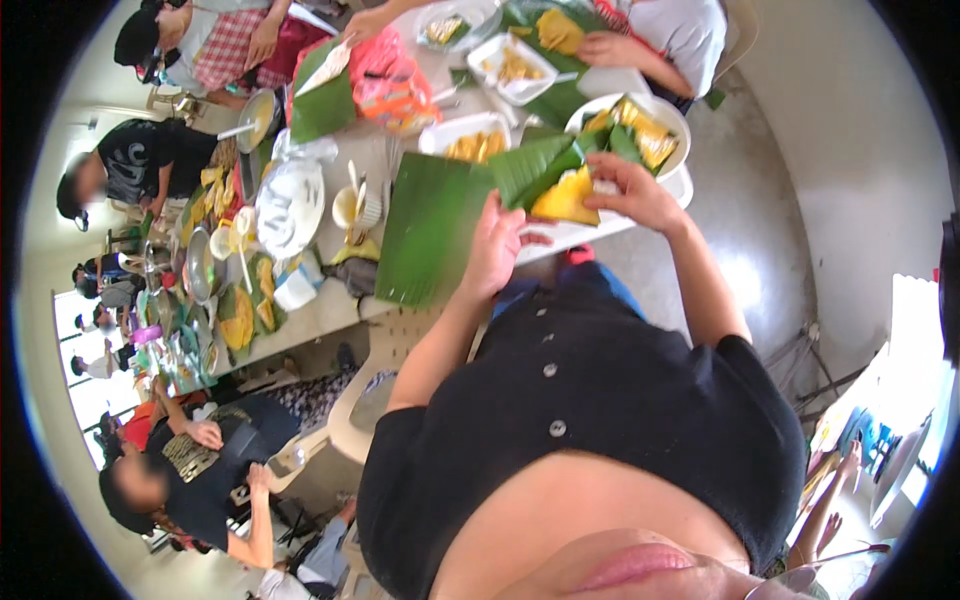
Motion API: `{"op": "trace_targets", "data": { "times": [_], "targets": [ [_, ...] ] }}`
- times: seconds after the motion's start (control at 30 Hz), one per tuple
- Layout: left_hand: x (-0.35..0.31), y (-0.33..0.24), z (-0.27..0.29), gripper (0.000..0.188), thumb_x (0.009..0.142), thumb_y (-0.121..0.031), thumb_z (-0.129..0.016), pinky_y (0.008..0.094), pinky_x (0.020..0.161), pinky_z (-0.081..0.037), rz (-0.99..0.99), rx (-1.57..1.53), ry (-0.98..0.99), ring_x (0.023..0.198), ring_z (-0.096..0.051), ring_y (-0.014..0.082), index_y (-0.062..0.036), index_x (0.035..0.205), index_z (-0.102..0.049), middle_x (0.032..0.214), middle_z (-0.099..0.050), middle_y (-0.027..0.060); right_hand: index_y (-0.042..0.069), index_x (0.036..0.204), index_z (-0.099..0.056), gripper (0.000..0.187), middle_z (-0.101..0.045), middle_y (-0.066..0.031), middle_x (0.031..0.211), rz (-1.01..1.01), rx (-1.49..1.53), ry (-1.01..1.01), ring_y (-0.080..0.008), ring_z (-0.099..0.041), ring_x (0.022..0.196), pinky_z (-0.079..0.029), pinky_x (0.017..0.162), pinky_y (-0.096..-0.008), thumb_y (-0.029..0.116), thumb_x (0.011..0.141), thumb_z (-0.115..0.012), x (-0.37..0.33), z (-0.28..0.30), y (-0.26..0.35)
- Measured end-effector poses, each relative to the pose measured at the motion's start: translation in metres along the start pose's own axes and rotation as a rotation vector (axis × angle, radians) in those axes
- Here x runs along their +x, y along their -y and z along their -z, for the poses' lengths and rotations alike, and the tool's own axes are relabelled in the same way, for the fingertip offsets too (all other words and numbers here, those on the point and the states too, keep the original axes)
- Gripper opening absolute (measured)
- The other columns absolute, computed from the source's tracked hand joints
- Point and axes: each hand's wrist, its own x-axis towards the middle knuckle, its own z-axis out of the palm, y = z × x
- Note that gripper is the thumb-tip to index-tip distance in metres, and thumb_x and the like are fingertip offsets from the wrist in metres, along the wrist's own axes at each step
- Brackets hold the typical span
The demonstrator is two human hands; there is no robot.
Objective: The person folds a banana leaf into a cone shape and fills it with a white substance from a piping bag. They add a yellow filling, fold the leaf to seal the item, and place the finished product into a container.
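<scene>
My left hand (492,250) is closed on the near edge of a green banana leaf (430,235), its thumb and fingers partly bent. The leaf spreads left of that hand, slightly blurred. My right hand (638,197) pinches the right end of a folded yellow piece (565,200), which looks like a soft flat food sheet. Behind it rises a folded strip of banana leaf (530,168). A round white bowl (683,130) just beyond my right hand holds yellow pieces and leaf. Exactly how the fingertips grip is partly hidden.
Beyond my hands are white trays (545,92) of yellow food and a red plastic bag (392,85). To the left lie a foil-covered plate (290,208) and a cup with utensils (352,208). Other people sit around the long table; a plastic chair (365,390) stands left of me.
</scene>
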Motion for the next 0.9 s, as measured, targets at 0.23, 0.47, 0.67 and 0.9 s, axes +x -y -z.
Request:
{"op": "trace_targets", "data": {
  "times": [0.23,0.47,0.67,0.9],
  "targets": [
    [0.051,0.043,-0.04,0.042,0.092,-0.012,-0.05,0.0383,0.074,-0.057,0.172,0.089,0.086,0.098,-0.064,0.0295,-0.0037,0.131,-0.038,0.122,-0.054,0.0147,0.006,0.131,-0.049,0.057,-0.054,-0.0017,0.097,-0.111,-0.063,0.175,-0.0101,-0.05,0.092,-0.043,0.081,-0.0245,0.012,0.08,-0.073,0.001,0.098,-0.021],
    [0.083,0.078,-0.063,0.035,0.09,-0.009,-0.059,0.0352,0.07,-0.058,0.213,0.166,0.003,0.093,-0.066,0.0265,-0.003,0.124,-0.049,0.11,-0.062,0.0111,0.004,0.13,-0.049,0.055,-0.052,-0.0002,0.095,-0.153,-0.058,0.291,-0.0093,-0.048,0.092,-0.04,0.088,-0.0257,0.007,0.079,-0.071,0.012,0.144,-0.043],
    [0.104,0.097,-0.069,0.035,0.089,-0.009,-0.061,0.0357,0.07,-0.058,0.233,0.219,0.017,0.093,-0.067,0.0266,-0.0027,0.123,-0.051,0.11,-0.063,0.0112,0.004,0.128,-0.051,0.053,-0.056,-0.0008,0.108,-0.155,0.007,0.332,-0.0104,-0.048,0.103,-0.038,0.098,-0.0266,0.004,0.078,-0.07,0.031,0.167,-0.062],
    [0.128,0.116,-0.073,0.038,0.09,-0.008,-0.054,0.0375,0.072,-0.057,0.286,0.079,0.045,0.101,-0.064,0.0276,-0.0028,0.127,-0.045,0.114,-0.061,0.0126,0.008,0.125,-0.056,0.053,-0.058,0.0005,0.116,-0.139,-0.261,0.438,-0.0126,-0.05,0.107,-0.037,0.101,-0.0292,0.002,0.074,-0.07,0.068,0.201,-0.072]
  ]
}}
